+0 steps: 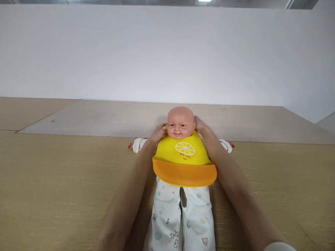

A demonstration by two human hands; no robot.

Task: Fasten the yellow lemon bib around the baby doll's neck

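A baby doll (180, 116) lies on its back, dressed in white printed clothes (167, 216), its arms stretched out to both sides. Over its chest spreads a yellow bib (167, 150) with a lemon-slice print and an orange catch pocket (184, 174). At the left of the doll's neck, my left hand (158, 132) is closed around the bib's neck strap. My right hand (199, 123) reaches behind the doll's head on the other side; its fingertips are hidden there, and so is the back of the bib's strap.
The doll rests on a wooden surface (65, 184), with a paler board (117, 118) running across behind its head. A white wall (157, 52) rises beyond that.
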